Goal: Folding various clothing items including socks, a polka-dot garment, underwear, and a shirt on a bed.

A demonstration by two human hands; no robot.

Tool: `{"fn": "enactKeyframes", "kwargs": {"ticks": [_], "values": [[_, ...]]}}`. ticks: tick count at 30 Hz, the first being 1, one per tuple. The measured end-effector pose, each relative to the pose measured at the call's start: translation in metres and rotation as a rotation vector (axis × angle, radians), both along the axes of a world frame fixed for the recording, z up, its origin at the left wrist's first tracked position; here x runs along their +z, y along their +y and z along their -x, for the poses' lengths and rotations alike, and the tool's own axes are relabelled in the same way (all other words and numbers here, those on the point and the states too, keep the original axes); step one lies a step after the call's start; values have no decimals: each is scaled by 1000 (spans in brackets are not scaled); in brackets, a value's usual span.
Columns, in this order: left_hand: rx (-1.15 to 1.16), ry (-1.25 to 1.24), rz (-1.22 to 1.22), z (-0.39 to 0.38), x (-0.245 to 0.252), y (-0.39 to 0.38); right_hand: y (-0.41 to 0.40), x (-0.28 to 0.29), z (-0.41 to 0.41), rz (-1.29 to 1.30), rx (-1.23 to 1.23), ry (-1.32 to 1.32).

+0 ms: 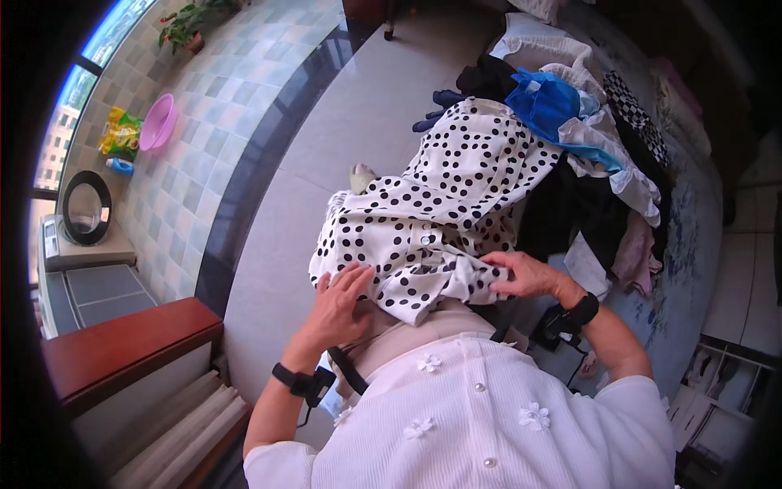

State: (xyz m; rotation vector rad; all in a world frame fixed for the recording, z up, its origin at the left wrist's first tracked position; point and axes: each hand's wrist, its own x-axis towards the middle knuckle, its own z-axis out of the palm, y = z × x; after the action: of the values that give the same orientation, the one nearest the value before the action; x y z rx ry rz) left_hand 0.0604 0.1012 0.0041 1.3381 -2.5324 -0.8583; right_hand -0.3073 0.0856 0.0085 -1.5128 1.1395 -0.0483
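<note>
A white garment with black polka dots [421, 238] lies spread across my lap and reaches forward, with a row of small buttons near its middle. My left hand [345, 299] rests on its near left edge, fingers extended and thumb apart. At the near right end, my right hand [525, 275] has a bunched part of the cloth between thumb and fingers. The garment's far end lies against a heap of clothes. One foot [361, 178] shows past its left side, and beige trousers [421, 330] show below its near edge.
On the bed [678, 244] at right are dark clothes [562, 202], a blue fabric item [544, 101] and a pink cloth [636, 253]. Left are a wooden cabinet [134, 342], a washing machine with its round door [87, 208] raised, a pink basin [159, 122] and a potted plant [183, 33].
</note>
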Motion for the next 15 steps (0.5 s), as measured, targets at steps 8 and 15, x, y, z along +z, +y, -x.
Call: {"fn": "enactKeyframes", "kwargs": {"ticks": [8, 15], "values": [[16, 58, 65, -3, -39, -18, 36, -39, 4, 403, 81, -8], [610, 661, -499, -27, -9, -64, -24, 20, -10, 316, -259, -93]]}}
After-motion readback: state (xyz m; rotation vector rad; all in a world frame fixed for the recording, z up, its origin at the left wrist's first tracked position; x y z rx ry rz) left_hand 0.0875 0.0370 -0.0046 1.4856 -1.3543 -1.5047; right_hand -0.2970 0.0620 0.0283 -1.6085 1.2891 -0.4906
